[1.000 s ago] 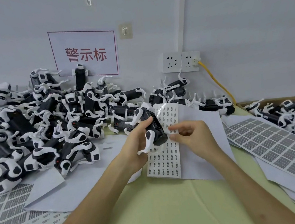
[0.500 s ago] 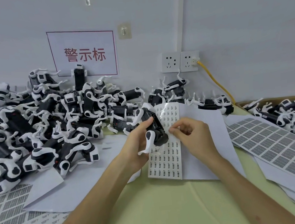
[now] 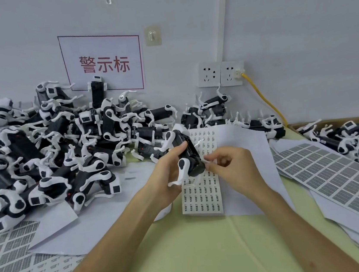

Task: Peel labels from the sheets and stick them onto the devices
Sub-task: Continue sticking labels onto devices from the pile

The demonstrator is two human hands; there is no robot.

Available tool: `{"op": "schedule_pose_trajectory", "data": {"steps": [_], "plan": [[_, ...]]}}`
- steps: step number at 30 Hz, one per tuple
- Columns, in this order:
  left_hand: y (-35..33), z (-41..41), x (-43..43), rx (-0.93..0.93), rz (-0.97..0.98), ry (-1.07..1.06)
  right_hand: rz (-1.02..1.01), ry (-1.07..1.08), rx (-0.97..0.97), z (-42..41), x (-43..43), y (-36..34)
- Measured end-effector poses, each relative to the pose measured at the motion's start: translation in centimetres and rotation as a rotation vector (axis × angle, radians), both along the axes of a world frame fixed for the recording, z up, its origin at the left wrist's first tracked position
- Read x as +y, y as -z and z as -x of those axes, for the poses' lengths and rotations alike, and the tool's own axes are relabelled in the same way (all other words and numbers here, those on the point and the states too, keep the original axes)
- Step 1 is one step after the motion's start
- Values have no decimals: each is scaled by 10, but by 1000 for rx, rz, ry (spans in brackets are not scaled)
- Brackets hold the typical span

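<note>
My left hand (image 3: pixel 167 171) grips a black-and-white device (image 3: pixel 187 155), held above a sheet of small printed labels (image 3: pixel 204 196). The thumb lies along the device's top. My right hand (image 3: pixel 232 170) has its fingertips pinched together right at the device's lower right end; a small label seems to be between them, but it is too small to make out. A clear film curls up from the label sheet just behind the device.
A big heap of black-and-white devices (image 3: pixel 51 151) fills the left and back of the table. More devices lie in a cardboard box (image 3: pixel 355 137) at right. Grey label sheets (image 3: pixel 337 175) spread at right, others (image 3: pixel 12 258) at front left. A yellow cable (image 3: pixel 264 100) runs from the wall sockets.
My right hand has moved left from the label sheet to the device's end, fingertips still pinched. My left hand holds the device in much the same place.
</note>
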State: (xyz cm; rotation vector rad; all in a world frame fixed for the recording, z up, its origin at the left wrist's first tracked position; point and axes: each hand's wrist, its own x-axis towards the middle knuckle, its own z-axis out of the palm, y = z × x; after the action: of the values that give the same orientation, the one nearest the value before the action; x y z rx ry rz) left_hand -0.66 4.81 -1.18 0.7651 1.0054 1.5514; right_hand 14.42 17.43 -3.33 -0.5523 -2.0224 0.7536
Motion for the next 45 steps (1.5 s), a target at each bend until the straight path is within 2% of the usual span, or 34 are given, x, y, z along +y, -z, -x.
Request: {"op": "schedule_pose_trajectory", "data": {"steps": [6,10,15,19,22,37,42,45], "plan": [[-1,-4,1,-4,-51,-4,-140,57,93,5,-2,2],[2,-3,2,78,-58,-21,-76,54,127,7,-3,4],[6,-5,6,189,-49,-2,96,60,178,3,4,0],[6,-3,6,170,-54,-23,163,-52,145,-3,9,-3],[6,0,7,141,-45,-53,121,-112,49,-3,9,-1],[10,0,10,136,20,-62,203,113,260,-8,18,-5],[11,3,11,337,-29,-263,192,105,283,-9,18,-6],[8,4,10,382,-62,-255,211,80,259,-7,16,-6]]}}
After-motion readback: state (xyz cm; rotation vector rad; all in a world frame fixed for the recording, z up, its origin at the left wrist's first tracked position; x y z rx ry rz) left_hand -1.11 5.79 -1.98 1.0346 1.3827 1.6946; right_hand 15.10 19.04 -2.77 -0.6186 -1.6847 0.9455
